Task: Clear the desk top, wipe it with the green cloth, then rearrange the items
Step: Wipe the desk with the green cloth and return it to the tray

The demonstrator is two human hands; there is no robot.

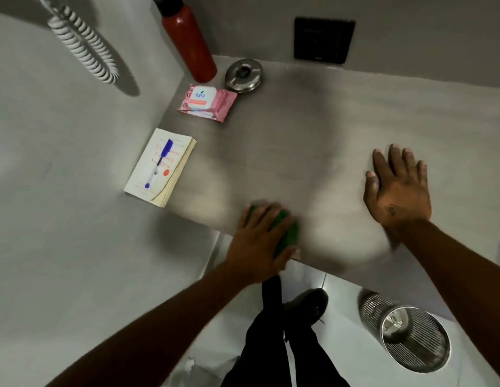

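Our left hand [260, 241] lies flat on the green cloth [288, 233], fingers fairly straight, pressing it on the desk [299, 135] at the front edge; both blurred. Our right hand [396, 188] rests palm-down on bare desk, fingers spread, holding nothing. Along the left side we see a book [159, 174] w/ a blue pen [161, 160] on top, then pink wipes pack [207, 103], metal ashtray [243, 75] & red bottle [187, 40] in the back corner.

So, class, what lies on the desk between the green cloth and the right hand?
Nothing: in the head view, only bare desk top separates the green cloth from the right hand.
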